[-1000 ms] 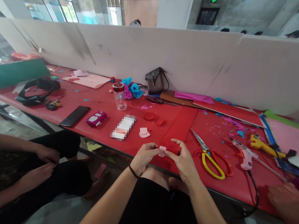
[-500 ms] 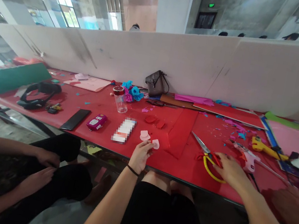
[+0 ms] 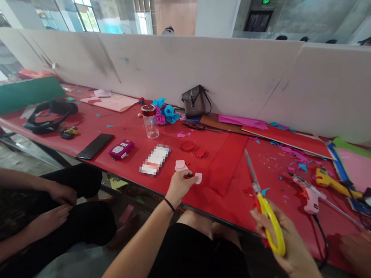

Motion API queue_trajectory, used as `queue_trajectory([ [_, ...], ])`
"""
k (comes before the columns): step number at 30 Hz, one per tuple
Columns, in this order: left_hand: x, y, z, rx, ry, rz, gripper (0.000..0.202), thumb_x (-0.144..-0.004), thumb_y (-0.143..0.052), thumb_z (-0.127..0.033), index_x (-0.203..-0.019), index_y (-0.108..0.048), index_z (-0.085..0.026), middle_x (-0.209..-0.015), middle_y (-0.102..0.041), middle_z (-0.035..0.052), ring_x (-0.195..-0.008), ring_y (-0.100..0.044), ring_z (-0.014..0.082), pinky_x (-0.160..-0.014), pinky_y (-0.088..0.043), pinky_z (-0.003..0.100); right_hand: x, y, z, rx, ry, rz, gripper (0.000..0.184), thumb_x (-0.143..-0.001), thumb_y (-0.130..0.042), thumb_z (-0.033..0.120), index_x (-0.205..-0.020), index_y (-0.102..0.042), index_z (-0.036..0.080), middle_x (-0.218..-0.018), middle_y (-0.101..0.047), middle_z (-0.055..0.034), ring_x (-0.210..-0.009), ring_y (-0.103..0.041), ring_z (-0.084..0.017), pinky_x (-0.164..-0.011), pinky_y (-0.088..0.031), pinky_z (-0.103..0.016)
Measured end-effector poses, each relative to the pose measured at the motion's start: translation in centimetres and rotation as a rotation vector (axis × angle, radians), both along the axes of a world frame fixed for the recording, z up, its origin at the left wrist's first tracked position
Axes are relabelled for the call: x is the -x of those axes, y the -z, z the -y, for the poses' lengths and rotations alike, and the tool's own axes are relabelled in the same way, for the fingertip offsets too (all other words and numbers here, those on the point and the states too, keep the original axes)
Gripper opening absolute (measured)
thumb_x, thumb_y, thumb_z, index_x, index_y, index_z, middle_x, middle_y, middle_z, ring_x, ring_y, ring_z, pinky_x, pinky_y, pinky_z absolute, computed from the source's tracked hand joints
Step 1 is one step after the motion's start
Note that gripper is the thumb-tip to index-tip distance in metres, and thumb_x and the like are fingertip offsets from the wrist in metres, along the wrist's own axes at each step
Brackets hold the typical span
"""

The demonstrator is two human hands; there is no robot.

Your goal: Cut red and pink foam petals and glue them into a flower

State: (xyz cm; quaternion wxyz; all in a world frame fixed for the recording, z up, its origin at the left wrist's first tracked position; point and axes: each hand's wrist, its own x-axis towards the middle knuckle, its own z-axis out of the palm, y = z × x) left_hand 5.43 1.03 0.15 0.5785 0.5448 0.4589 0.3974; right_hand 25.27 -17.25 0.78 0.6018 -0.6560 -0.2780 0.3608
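My right hand (image 3: 281, 235) grips the yellow-handled scissors (image 3: 262, 200), lifted off the red table (image 3: 129, 134) with the blades pointing up and away. My left hand (image 3: 180, 185) is closed in a pinch on a small pink petal-shaped piece (image 3: 198, 177) at the table's near edge. Another pink cut piece (image 3: 180, 165) lies just beyond it. A red sheet (image 3: 226, 160) lies between my two hands, with small red cut shapes (image 3: 193, 149) beside it.
A white glue gun (image 3: 308, 196) and a yellow one (image 3: 330, 181) lie at right, near another person's hand (image 3: 364, 257). A seated person's hands (image 3: 55, 207) are at left. A jar (image 3: 150, 121), paper flowers (image 3: 164, 110), purse (image 3: 195, 101), phone (image 3: 95, 145) and headset (image 3: 49, 114) stand on the table.
My right hand left the pink piece, reached right to the scissors, and now holds them raised. My left hand kept the pink piece and shifted slightly forward.
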Motion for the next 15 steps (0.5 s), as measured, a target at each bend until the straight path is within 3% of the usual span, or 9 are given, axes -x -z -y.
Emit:
queue_trajectory([
  [2,-0.2,-0.6,-0.2,0.082,-0.023,0.087,0.018,-0.053,-0.071,-0.024,-0.050,-0.055,-0.017,-0.048,-0.045,-0.0058,-0.050,-0.040,0.0072,-0.051,-0.032,0.021,3.3,0.0,1.4,-0.028,-0.141,-0.250,0.057,-0.054,-0.083,0.046,-0.106,-0.067,0.029,-0.080,-0.063,-0.0038,-0.055,-0.054,-0.014,-0.046,-0.044,-0.025],
  [5,-0.1,-1.3,-0.7,0.243,-0.089,0.228,0.019,-0.048,-0.075,-0.024,-0.054,-0.058,-0.015,-0.053,-0.053,-0.0034,-0.052,-0.046,0.0072,-0.052,-0.034,0.020,7.3,2.2,3.0,-0.082,-0.379,-0.400,0.061,-0.060,-0.078,0.057,-0.111,-0.066,0.026,-0.088,-0.064,-0.0074,-0.069,-0.059,-0.018,-0.059,-0.050,-0.028],
  [7,0.2,-1.5,-0.9,0.295,-0.140,0.278,0.022,-0.046,-0.076,-0.024,-0.057,-0.060,-0.015,-0.056,-0.055,-0.0025,-0.054,-0.048,0.0073,-0.052,-0.034,0.020,9.2,4.7,3.5,-0.125,-0.390,-0.429,0.068,-0.060,-0.077,0.060,-0.119,-0.061,0.028,-0.094,-0.064,-0.0070,-0.078,-0.061,-0.020,-0.069,-0.052,-0.031],
  [10,0.7,-1.7,-0.7,0.320,-0.185,0.335,0.026,-0.044,-0.078,-0.024,-0.059,-0.059,-0.015,-0.057,-0.055,-0.0033,-0.055,-0.048,0.0063,-0.053,-0.035,0.019,10.7,7.7,3.1,-0.120,-0.437,-0.523,0.068,-0.064,-0.069,0.068,-0.118,-0.060,0.027,-0.085,-0.064,-0.0054,-0.071,-0.062,-0.021,-0.064,-0.054,-0.034],
  [12,0.8,-1.8,-0.1,0.354,-0.199,0.390,0.028,-0.043,-0.080,-0.022,-0.060,-0.060,-0.014,-0.060,-0.056,-0.0030,-0.056,-0.049,0.0063,-0.053,-0.037,0.019,11.0,8.3,2.6,-0.082,-0.442,-0.561,0.067,-0.068,-0.066,0.068,-0.119,-0.058,0.026,-0.087,-0.064,-0.0064,-0.078,-0.064,-0.023,-0.068,-0.055,-0.038],
  [15,0.8,-2.0,1.3,0.422,-0.149,0.452,0.029,-0.043,-0.082,-0.020,-0.061,-0.060,-0.013,-0.062,-0.059,-0.0018,-0.058,-0.053,0.0071,-0.060,-0.044,0.021,11.0,7.3,2.2,-0.017,-0.419,-0.532,0.060,-0.073,-0.067,0.062,-0.120,-0.058,0.026,-0.093,-0.064,-0.0077,-0.092,-0.063,-0.027,-0.076,-0.055,-0.042],
])
